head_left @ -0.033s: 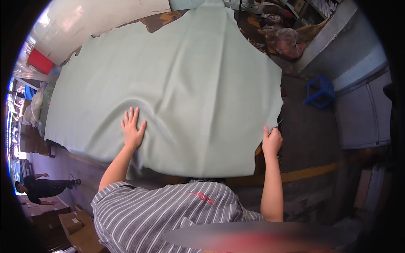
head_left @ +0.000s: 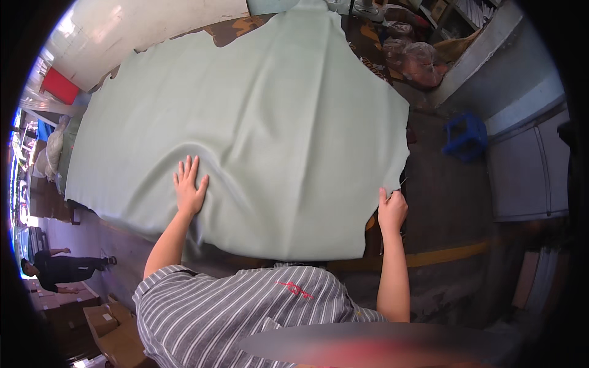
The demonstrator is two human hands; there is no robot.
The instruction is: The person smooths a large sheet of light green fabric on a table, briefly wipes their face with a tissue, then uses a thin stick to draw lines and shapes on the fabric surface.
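Your broad, pale-green, leather-like sheet point(head_left: 276, 110) drapes over the brown-patterned surface point(head_left: 236, 30), likely soft but weighty, best gripped along its edges. Your left hand point(head_left: 191, 195) presses flat, fingers apart; your right hand point(head_left: 392, 211) is closed at the right edge, contents unclear.

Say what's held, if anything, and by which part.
The right grip clasps what looks like a thin tool; its tip shows, the held part is hidden. The left grip lies spread on the pale green sheet, holding nothing.
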